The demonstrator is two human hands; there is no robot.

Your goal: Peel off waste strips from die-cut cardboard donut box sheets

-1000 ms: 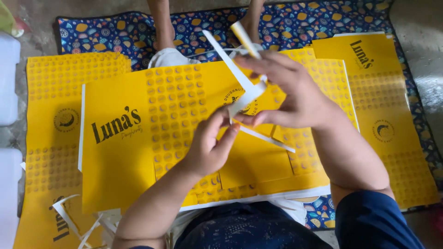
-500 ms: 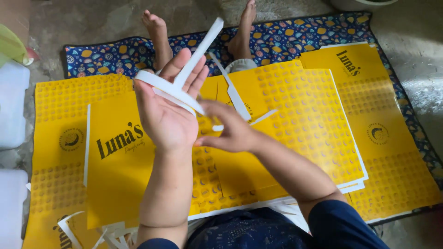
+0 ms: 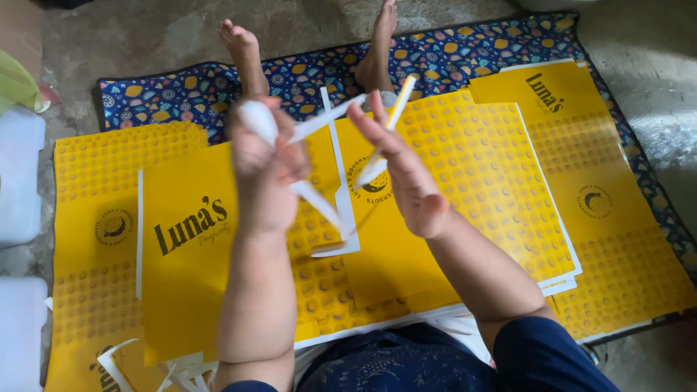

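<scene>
I'm holding both hands up over the yellow printed sheets [image 3: 218,239], which are lying flat across the patterned mat [image 3: 465,51]. My left hand [image 3: 265,170] is closing into a loose fist around a bunch of white paper strips [image 3: 319,199]; 1 end is sticking out above the knuckles, others are trailing down to the right. My right hand [image 3: 406,174] is mostly open with fingers [image 3: 370,120] extended, and it's pinching 1 long strip [image 3: 388,123] that runs up past the fingertips (white with a yellow edge, as far as I can tell).

My read on doing this well: I'm keeping the left grip firm enough that the bundle isn't slipping, while drawing the right strip along its length rather than sideways, since thin paper looks likely to tear under a cross pull. I'm also keeping the loose ends clear of the sheets below so nothing snags a corner. More cut strips [image 3: 116,363] are piling at the lower left.
</scene>
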